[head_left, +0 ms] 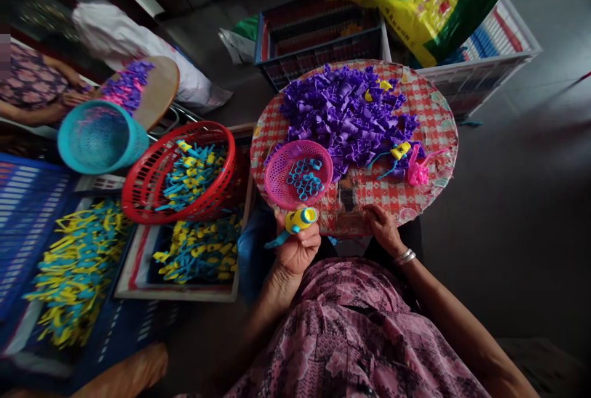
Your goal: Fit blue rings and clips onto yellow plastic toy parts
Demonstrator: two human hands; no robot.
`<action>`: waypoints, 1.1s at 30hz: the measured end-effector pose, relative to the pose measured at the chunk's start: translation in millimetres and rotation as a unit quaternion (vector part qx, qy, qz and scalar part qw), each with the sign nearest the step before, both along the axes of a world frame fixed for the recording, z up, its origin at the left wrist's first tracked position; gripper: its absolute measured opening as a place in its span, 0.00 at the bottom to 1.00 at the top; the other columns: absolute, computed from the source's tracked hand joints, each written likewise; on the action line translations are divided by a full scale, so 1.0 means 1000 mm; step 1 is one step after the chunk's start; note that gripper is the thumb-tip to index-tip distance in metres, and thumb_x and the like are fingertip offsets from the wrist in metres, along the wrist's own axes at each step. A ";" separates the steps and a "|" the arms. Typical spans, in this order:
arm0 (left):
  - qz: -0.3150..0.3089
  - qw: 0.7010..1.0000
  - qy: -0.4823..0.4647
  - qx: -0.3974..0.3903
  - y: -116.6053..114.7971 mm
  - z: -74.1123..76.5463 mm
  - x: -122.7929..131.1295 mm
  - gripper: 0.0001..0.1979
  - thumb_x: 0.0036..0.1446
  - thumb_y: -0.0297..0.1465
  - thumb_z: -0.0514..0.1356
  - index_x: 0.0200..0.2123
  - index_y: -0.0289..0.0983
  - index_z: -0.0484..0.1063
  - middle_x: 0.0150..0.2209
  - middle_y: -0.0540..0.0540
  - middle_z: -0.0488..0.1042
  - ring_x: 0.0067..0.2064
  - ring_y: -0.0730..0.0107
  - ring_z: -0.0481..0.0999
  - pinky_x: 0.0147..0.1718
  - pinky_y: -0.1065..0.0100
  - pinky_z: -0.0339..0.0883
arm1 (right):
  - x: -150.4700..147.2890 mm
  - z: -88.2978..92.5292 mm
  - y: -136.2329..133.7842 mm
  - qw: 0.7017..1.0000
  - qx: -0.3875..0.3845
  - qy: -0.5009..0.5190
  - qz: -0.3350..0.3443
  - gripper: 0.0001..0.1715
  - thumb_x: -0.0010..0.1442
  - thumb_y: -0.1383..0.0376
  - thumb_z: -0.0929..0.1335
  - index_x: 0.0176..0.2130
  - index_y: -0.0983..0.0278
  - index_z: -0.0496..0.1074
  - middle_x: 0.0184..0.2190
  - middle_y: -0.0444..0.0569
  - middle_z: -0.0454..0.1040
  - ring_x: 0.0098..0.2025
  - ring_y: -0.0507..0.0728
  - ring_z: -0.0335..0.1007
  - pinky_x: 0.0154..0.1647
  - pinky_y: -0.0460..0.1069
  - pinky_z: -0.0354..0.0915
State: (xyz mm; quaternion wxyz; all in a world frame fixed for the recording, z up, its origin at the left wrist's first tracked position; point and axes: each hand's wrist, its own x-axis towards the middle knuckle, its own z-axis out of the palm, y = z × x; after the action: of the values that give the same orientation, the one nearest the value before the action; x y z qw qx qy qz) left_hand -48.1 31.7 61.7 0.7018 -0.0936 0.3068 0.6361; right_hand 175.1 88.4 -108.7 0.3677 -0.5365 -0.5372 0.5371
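My left hand [297, 250] is closed around a yellow plastic toy piece [295, 221] with a light-blue ring at its end and a blue strip trailing left. It is held up just in front of the table's near edge. My right hand [384, 229], a bangle at the wrist, rests at the edge of the round table [436, 121], fingers curled; whatever they may pinch is hidden. A pink basket [272, 184] near my left hand contains small blue rings [305, 179]. Behind it lies a heap of purple plastic pieces [346, 115]. A yellow-and-blue piece [400, 151] lies beside a pink piece [418, 170].
Left of me, a red basket [133, 201] and crates [124, 287] hold many yellow-and-blue pieces. A teal basket [69, 146] stands near another person's hands [74, 93]. Behind the table are a dark crate [318, 56] and a yellow-green bag [429, 4] on a white crate [498, 63].
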 end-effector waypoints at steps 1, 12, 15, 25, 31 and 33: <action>0.007 1.000 0.006 -0.006 0.001 0.000 0.000 0.17 0.66 0.47 0.69 0.40 0.39 0.77 0.32 0.52 0.70 0.22 0.85 0.65 0.19 0.82 0.60 | 0.000 0.001 0.000 1.000 0.001 -0.002 0.000 0.22 0.67 0.48 0.68 0.45 0.61 0.80 0.25 0.44 0.76 0.26 0.55 0.69 0.30 0.49 0.66; -0.014 0.991 0.124 0.040 -0.002 -0.014 -0.005 0.23 0.50 0.48 0.80 0.38 0.42 0.77 0.30 0.53 0.73 0.26 0.79 0.65 0.23 0.75 0.61 | 0.000 0.000 0.000 1.000 0.009 -0.014 0.005 0.21 0.68 0.49 0.67 0.45 0.60 0.80 0.26 0.45 0.77 0.26 0.56 0.69 0.31 0.50 0.67; -0.027 0.989 0.138 0.047 -0.004 -0.016 -0.006 0.25 0.47 0.48 0.81 0.36 0.41 0.75 0.38 0.50 0.80 0.25 0.80 0.64 0.23 0.74 0.60 | 0.000 -0.001 0.000 1.000 0.012 -0.016 0.004 0.21 0.68 0.49 0.67 0.45 0.61 0.80 0.27 0.45 0.77 0.27 0.55 0.69 0.32 0.50 0.67; -0.048 0.984 0.143 0.091 -0.008 -0.024 -0.005 0.31 0.34 0.47 0.86 0.35 0.44 0.75 0.40 0.53 0.82 0.24 0.81 0.63 0.22 0.75 0.56 | 0.000 0.001 0.000 1.000 0.015 -0.019 0.000 0.22 0.68 0.49 0.67 0.46 0.61 0.81 0.27 0.46 0.76 0.28 0.56 0.70 0.34 0.50 0.67; -0.033 0.984 0.161 0.074 -0.009 -0.020 -0.001 0.34 0.28 0.47 0.87 0.33 0.42 0.73 0.37 0.53 0.81 0.26 0.78 0.67 0.21 0.76 0.57 | 0.001 -0.001 0.000 1.000 0.008 -0.016 0.005 0.22 0.68 0.49 0.66 0.46 0.61 0.80 0.26 0.45 0.76 0.28 0.56 0.69 0.34 0.50 0.67; -0.031 0.982 0.173 0.063 -0.010 -0.020 -0.001 0.34 0.28 0.47 0.87 0.32 0.42 0.71 0.37 0.52 0.81 0.28 0.75 0.70 0.21 0.76 0.56 | 0.001 -0.001 0.000 1.000 0.004 -0.013 0.006 0.22 0.68 0.48 0.66 0.46 0.61 0.80 0.26 0.44 0.75 0.27 0.55 0.69 0.33 0.50 0.67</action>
State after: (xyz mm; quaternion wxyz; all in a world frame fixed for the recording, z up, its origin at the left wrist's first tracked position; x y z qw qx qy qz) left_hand -48.7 22.0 41.2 0.6619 0.0720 0.3861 0.6385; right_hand 176.0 88.6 -109.6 0.3595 -0.5388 -0.5474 0.5299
